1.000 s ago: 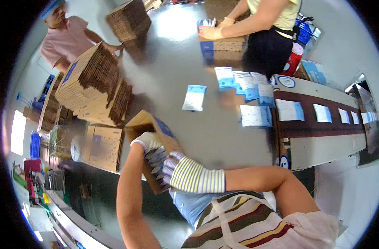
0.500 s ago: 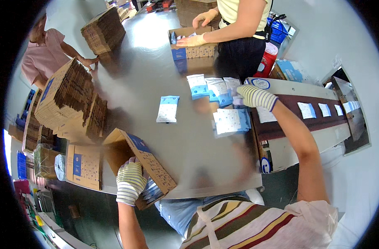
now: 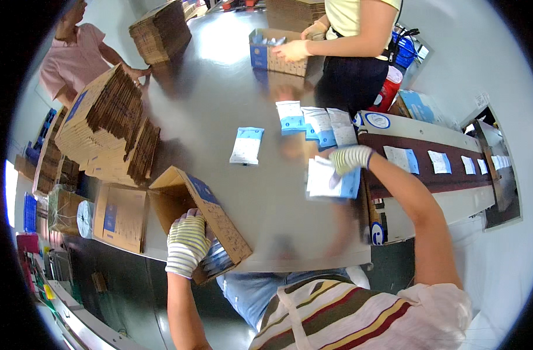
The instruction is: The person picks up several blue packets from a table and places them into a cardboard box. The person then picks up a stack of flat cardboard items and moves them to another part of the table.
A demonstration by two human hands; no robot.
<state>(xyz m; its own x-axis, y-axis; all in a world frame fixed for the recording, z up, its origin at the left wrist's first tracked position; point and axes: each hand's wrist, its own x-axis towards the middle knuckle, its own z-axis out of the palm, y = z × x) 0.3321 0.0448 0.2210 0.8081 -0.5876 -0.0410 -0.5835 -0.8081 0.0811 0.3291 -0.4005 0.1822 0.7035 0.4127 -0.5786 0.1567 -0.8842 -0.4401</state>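
Observation:
My left hand (image 3: 188, 242), in a striped knit glove, reaches into a tilted open cardboard box (image 3: 211, 210) at the table's near left edge. Its fingertips are hidden inside, beside several packets (image 3: 218, 259) standing in the box's lower end. My right hand (image 3: 348, 160), gloved alike and slightly blurred, is closed on a white-and-blue packet (image 3: 323, 179) atop a small pile at the table's right side. Just beyond it, more flat packets (image 3: 319, 125) lie overlapping in a row. A single packet (image 3: 247, 146) rests alone mid-table.
A conveyor belt (image 3: 421, 181) at right carries spaced packets. Stacked flat cartons (image 3: 100, 131) stand at left, and another stack (image 3: 160, 35) stands farther back. Across the metal table (image 3: 278, 227), a gloved co-worker (image 3: 360, 29) handles a filled box (image 3: 278, 55). Another person (image 3: 74, 58) stands far left.
My right hand has moved from the packets by the belt's end down onto the nearer pile. Packets on the belt have shifted left. My left hand stays at the box.

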